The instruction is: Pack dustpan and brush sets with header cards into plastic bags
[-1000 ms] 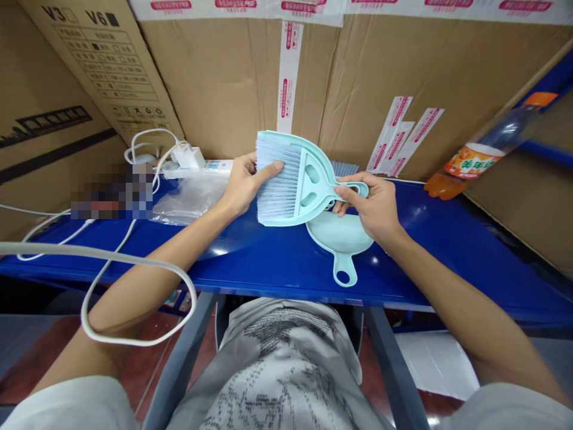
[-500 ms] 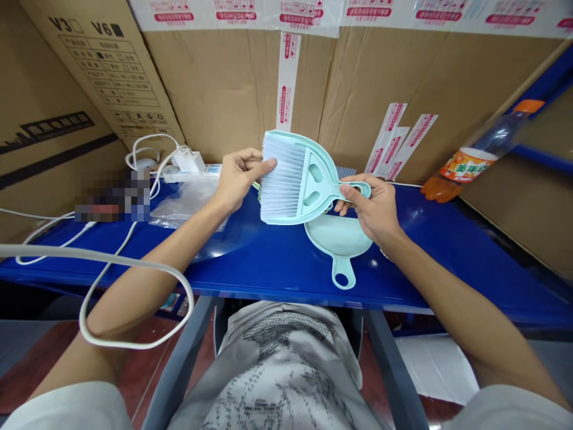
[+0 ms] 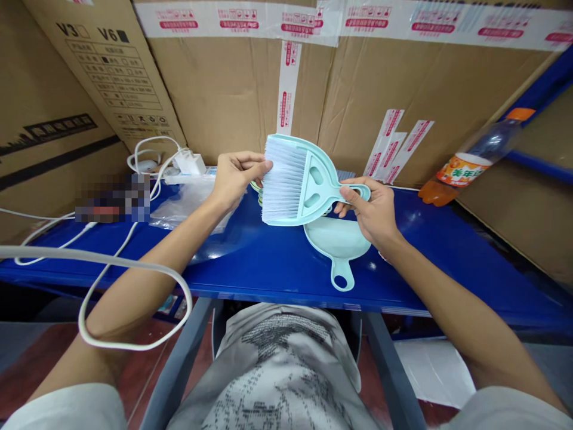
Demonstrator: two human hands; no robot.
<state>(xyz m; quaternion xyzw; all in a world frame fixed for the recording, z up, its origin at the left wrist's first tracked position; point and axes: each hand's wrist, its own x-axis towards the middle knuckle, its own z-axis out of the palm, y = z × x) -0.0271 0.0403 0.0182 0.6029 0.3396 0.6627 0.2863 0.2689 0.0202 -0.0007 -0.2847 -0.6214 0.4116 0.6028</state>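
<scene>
A mint-green hand brush (image 3: 283, 181) with pale bristles lies against a matching dustpan (image 3: 332, 160), whose rim shows around it. Both are held up over the blue table. My right hand (image 3: 372, 206) is closed round their ringed handles, thumb on top. At the bristle end, my left hand (image 3: 237, 179) pinches the edge, with its thumb at the bristle tips and its other fingers partly hidden behind. Below my right hand a second mint-green dustpan (image 3: 339, 239) lies on the table, handle towards me. Something with bristles and a green-edged thing behind the held set are mostly hidden.
Clear plastic bags (image 3: 190, 203) and a white charger (image 3: 190, 162) with cables lie at the left of the blue table (image 3: 268, 263). A white cable (image 3: 134, 344) loops over my left forearm. An orange-capped bottle (image 3: 474, 161) leans at the right. Cardboard (image 3: 224, 83) walls the back.
The view has tilted up slightly, so everything sits a little lower. My left fingertips have shifted slightly outwards at the bristle edge. My right hand keeps its hold.
</scene>
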